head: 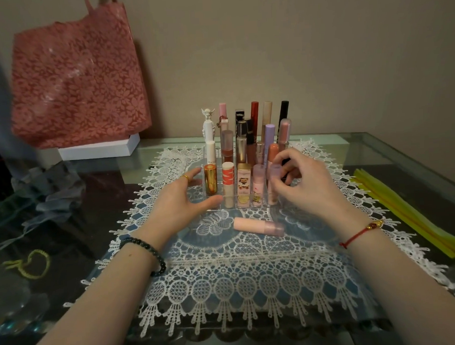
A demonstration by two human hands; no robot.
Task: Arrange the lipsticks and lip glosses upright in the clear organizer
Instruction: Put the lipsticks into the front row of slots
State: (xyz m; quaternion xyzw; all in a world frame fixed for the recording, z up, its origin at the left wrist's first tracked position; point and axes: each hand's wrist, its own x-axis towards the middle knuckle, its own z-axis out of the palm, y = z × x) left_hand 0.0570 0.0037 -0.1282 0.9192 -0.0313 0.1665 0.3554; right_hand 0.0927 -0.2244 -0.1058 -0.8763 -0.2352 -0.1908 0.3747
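Bracing the clear organizer (231, 207) with open, spread left hand (181, 201); pinching pale pink tube (274, 193) upright in front-right slot with right hand (305, 188); leaving another pink tube (258, 226) flat on lace mat (226, 272).

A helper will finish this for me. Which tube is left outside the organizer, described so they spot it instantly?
A white lace mat lies on the glass table, the clear organizer at its far middle. In front of the organizer lies a pale pink tube with a translucent cap. It alone lies flat on the lace; every other tube stands upright.
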